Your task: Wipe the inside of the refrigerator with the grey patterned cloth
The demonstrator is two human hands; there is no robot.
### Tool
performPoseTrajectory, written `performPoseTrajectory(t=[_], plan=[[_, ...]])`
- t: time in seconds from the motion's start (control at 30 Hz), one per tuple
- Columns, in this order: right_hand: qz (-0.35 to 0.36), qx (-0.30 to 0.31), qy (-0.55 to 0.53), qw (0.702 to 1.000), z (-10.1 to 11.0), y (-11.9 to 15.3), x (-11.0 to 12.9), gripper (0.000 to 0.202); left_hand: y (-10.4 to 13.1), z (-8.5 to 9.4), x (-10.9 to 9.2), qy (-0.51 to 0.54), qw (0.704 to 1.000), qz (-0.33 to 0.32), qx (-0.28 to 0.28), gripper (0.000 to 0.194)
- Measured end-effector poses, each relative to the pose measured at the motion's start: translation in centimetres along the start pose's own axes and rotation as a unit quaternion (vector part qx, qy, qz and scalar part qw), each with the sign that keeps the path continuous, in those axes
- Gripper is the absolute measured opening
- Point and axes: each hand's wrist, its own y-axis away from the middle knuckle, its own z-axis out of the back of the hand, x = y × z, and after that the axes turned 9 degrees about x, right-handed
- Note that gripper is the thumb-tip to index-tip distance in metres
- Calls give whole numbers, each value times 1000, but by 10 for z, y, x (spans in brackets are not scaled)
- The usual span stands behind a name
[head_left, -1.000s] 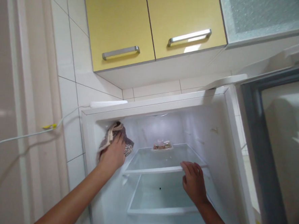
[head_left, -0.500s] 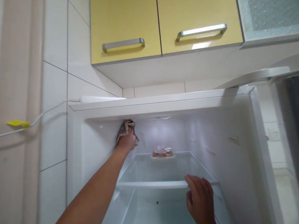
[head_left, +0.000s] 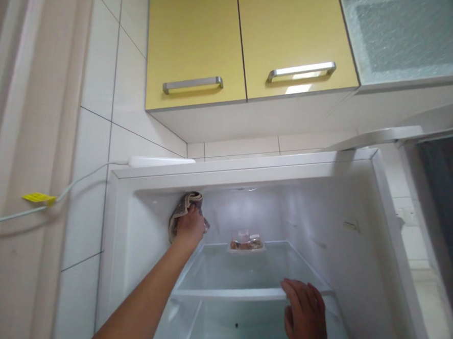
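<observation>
Inside the open fridge (head_left: 117, 244), my left hand (head_left: 190, 227) grips a brown patterned cloth (head_left: 177, 213) against the upper part of the left inner wall. My right hand (head_left: 305, 310) rests at the front edge of the glass shelf (head_left: 238, 293), near its right end, with nothing in it; its fingers are bent over the edge and the thumb stands apart. A small clear tray of brownish food (head_left: 246, 243) sits at the back of that shelf.
Yellow cabinets (head_left: 199, 45) with metal handles hang above the fridge. The fridge door (head_left: 441, 167) stands open at the right. A white cable with a yellow tag (head_left: 39, 198) crosses the left wall.
The view has shifted, so the fridge and cabinets appear lower. My left hand has moved slightly toward the front along the left wall with the cloth. My right hand stays at the shelf edge.
</observation>
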Motion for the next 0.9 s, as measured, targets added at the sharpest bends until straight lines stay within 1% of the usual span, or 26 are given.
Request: performPoseTrajectory(t=[0.1,0.2,0.33,0.4,0.43,0.47,0.53,0.67,0.77,0.83,0.9], plan=[[1,2,-21,1000,7,-3,5,50,36,19,4,-26,999,0,-27,40],[-7,4,-30,1000,10,-4,6,52,74,31,10,-61,997,-1,-47,39],[-12,6,-36,999,11,-4,7,54,117,35,17,-85,994,-11,-60,41],[-9,8,-36,999,13,-4,7,55,129,33,20,-84,994,-13,-69,41],[-9,9,-34,999,13,-4,7,56,131,31,21,-86,993,-13,-74,42],[-8,11,-32,999,14,-4,7,56,131,28,22,-90,993,-11,-77,42],[-10,14,-30,999,15,-5,7,56,122,20,21,-101,992,-7,-79,43],[-20,17,-37,999,15,-6,7,56,89,-6,14,-106,991,-15,-75,42],[-17,12,-42,999,14,-6,7,55,62,-25,6,-61,997,-24,-36,42],[-14,8,-43,999,11,-6,6,54,44,-34,0,-23,999,-29,-13,42],[-13,2,-38,999,9,-5,5,53,25,-42,-5,6,999,-39,-3,41]])
